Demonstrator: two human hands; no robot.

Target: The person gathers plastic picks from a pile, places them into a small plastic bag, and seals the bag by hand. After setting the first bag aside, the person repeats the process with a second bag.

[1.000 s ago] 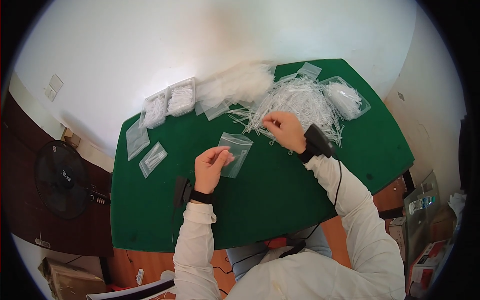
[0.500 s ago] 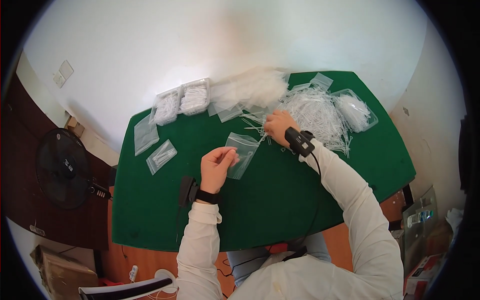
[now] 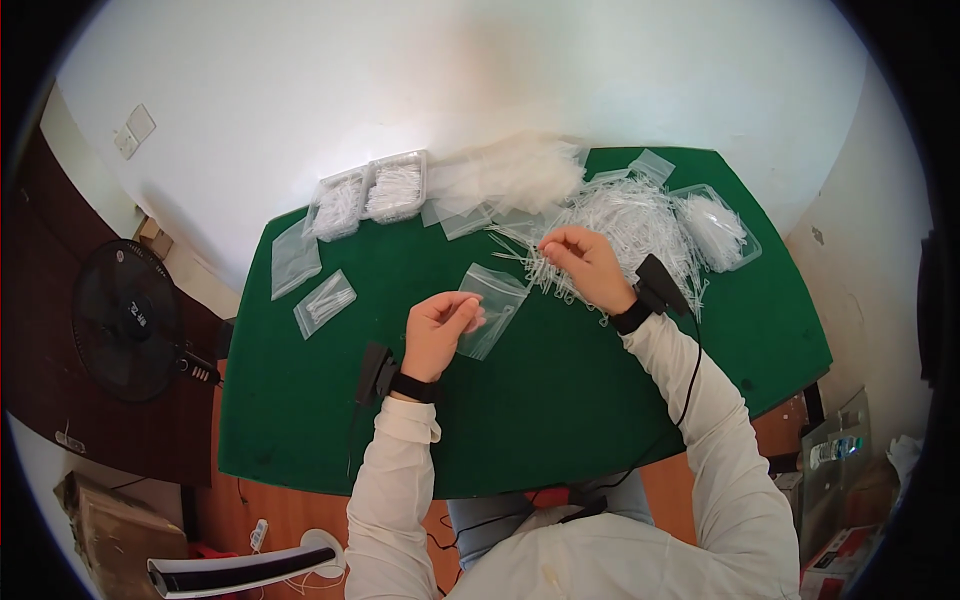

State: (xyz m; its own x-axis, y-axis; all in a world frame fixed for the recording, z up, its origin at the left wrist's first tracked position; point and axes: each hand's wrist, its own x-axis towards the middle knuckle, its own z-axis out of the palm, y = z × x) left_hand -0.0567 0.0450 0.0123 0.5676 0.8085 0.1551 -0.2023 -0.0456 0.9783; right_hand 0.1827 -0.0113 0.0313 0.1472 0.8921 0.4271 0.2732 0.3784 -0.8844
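My left hand [image 3: 436,335] is closed on the edge of a clear zip bag [image 3: 496,312], which lies tilted over the green table. Something small seems to show inside the bag, too faint to name. My right hand [image 3: 588,270] hovers over the near left side of a pile of thin white plastic sticks [image 3: 630,225], some with looped ends. Its thumb and fingertips are pinched together; whatever may be between them is too small to make out. Left of my left hand lies a small zip bag of white sticks [image 3: 328,301], with a flatter clear bag [image 3: 296,262] behind it.
Two clear trays of white sticks [image 3: 394,190] stand at the back left. Beside them spreads a heap of clear bags [image 3: 510,178]. Another clear tray [image 3: 745,255] sits right of the pile. A black fan [image 3: 128,320] stands beyond the table's left edge.
My right hand has drawn back and lifted from the pile's left edge, its fingers now pinched. My left hand keeps its hold on the zip bag. The view has shifted slightly.
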